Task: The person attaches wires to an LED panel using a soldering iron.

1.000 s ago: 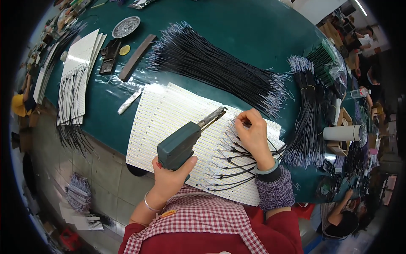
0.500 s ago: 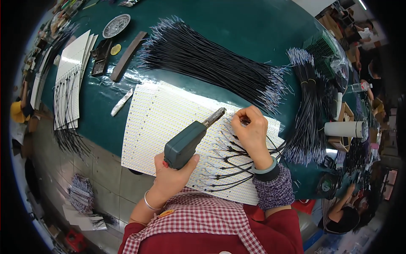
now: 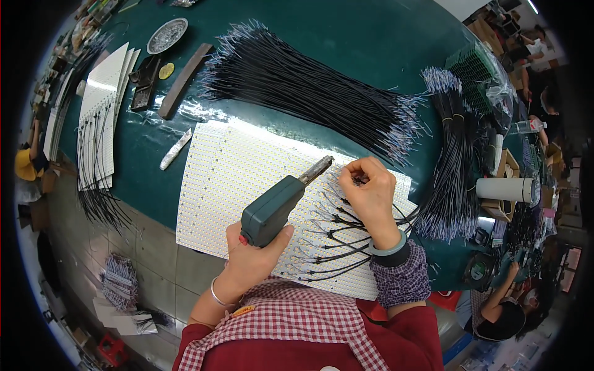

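Observation:
My left hand [image 3: 255, 263] is wrapped round a dark green soldering gun [image 3: 270, 210] with a red trigger. Its metal tip points up and right, close to the fingers of my right hand [image 3: 370, 191]. Those fingers are pinched together on a thin black wire [image 3: 396, 207], mostly hidden by the hand. Both hands are over a stack of white circuit boards [image 3: 247, 179] covered in rows of small yellowish dots. Several black wires [image 3: 337, 253] with pale ends lie across the boards' right part, below my right hand.
A large bundle of black wires [image 3: 303, 80] lies behind the boards, and a tied bundle [image 3: 455, 154] at the right. On the green table [image 3: 365, 37] are a metal dish [image 3: 167, 37], a dark bar [image 3: 185, 80] and more boards [image 3: 99, 123]. A white cylinder [image 3: 504, 189] stands right.
The soldering gun has shifted very slightly right, its tip a little nearer the fingers of my right hand. Both hands keep their grip; the view has shifted a little.

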Demonstrator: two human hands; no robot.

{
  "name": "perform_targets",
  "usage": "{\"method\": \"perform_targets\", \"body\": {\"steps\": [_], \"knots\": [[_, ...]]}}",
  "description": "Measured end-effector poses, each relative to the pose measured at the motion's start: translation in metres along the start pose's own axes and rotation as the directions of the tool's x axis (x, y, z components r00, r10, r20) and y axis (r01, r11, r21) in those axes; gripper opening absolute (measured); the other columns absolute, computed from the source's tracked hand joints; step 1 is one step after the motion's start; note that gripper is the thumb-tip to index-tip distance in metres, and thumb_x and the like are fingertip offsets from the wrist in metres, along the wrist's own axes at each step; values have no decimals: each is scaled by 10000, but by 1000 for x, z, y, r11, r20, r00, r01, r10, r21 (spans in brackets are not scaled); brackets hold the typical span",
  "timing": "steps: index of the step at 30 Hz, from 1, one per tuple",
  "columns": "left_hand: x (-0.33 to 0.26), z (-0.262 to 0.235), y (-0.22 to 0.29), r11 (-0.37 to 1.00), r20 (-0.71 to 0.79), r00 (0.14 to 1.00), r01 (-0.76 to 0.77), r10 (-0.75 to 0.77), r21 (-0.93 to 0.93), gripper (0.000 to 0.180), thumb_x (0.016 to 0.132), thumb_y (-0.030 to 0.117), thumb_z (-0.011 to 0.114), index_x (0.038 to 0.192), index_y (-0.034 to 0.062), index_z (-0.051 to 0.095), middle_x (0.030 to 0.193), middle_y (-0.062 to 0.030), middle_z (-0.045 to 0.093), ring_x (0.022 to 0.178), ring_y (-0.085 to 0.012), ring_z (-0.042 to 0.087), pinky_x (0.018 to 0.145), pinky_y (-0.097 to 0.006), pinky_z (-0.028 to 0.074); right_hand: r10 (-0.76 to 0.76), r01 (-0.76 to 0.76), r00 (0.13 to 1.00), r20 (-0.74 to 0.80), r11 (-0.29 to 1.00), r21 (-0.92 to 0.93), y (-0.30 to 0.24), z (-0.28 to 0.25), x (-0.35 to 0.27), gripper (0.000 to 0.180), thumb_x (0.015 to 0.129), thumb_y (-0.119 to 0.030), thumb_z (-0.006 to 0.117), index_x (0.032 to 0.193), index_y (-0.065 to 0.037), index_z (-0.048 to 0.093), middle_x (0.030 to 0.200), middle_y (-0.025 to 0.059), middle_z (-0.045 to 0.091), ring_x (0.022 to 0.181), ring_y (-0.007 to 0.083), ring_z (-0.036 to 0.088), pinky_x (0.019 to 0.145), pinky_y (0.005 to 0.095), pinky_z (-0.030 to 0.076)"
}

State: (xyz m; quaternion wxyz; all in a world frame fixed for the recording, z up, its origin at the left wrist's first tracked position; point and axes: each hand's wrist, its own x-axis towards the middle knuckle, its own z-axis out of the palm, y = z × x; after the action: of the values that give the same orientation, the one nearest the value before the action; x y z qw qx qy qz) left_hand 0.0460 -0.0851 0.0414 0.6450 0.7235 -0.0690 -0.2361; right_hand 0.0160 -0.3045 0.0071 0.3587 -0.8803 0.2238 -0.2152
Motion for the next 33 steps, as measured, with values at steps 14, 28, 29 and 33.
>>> {"method": "perform_targets", "body": {"steps": [14,28,29,33], "knots": [[2,0,0,999,22,999,-33,33,15,114,798,89,722,845,15,649,683,22,609,598,-32,495,519,-225,404,-5,5,999,37,1000,10,4,2,0,48,737,6,655,755,23,613,685,80,593,563,124,550,532,249,450],[5,2,2,990,49,995,-95,90,107,124,790,64,713,879,4,652,682,11,602,597,-40,489,519,-230,405,-29,31,999,42,999,-36,6,4,1,84,705,-22,661,700,-34,577,656,72,555,580,203,555,531,315,446],[4,2,2,990,48,995,-95,90,108,124,790,64,713,879,4,652,682,11,602,597,-40,489,519,-230,405,-29,31,999,43,999,-42,6,4,1,83,704,-22,660,700,-35,579,656,72,556,581,204,556,531,316,447],[1,0,1,993,17,995,-94,93,68,115,790,69,720,851,5,647,683,10,604,596,-34,496,512,-230,398,-34,36,999,38,998,-42,7,5,1,83,702,-25,662,700,-36,580,655,72,556,585,206,557,532,320,447]]}}
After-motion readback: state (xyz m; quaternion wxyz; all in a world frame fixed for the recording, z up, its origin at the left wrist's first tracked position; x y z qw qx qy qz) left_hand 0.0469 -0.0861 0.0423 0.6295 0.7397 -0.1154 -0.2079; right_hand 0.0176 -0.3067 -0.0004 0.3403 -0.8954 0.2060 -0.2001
